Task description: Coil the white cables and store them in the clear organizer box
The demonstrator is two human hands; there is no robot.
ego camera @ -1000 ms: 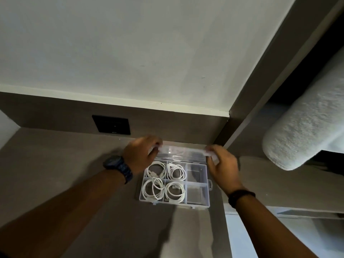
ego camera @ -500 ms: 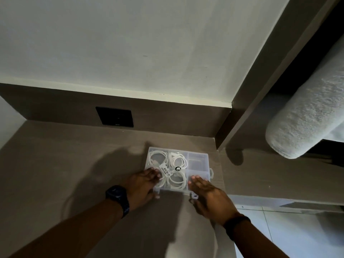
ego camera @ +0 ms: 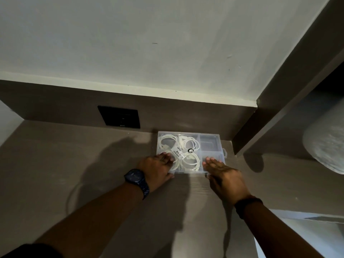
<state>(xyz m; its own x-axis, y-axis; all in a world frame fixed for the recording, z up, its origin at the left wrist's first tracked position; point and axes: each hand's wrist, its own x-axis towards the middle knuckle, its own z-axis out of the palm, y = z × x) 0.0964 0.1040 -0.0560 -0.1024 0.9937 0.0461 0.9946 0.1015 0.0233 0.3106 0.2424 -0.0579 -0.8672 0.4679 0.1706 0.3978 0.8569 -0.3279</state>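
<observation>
While both hands lie flat on its closed lid, the clear organizer box [ego camera: 190, 151] sits on the brown desk surface [ego camera: 74, 164], close to the back panel and near the corner where a dark upright board [ego camera: 279, 112] meets the desk. Through the transparent lid, four coiled white cables [ego camera: 188, 153] show in the left and middle compartments, two toward the back and two toward the front; the two right-hand compartments look bare through the plastic. A white barcode sticker [ego camera: 179, 153] and a round black sticker [ego camera: 191, 150] sit on the lid near its middle. Left hand [ego camera: 158, 169] presses on the box's near left corner, fingers [ego camera: 167, 158] held together and extended over the lid, with the thumb down at the front edge. Right hand [ego camera: 223, 174] covers the near right corner, fingers [ego camera: 212, 161] straight and close together, palm down; neither hand grips anything. A dark wristwatch [ego camera: 136, 180] is on the left wrist and a dark band [ego camera: 247, 203] on the right. A small latch tab [ego camera: 224, 152] sticks out from the box's right side. A black wall socket plate [ego camera: 119, 117] is set in the back panel, well apart to the left of the box. A pale, textured rolled object [ego camera: 325, 146] shows at the right edge.
</observation>
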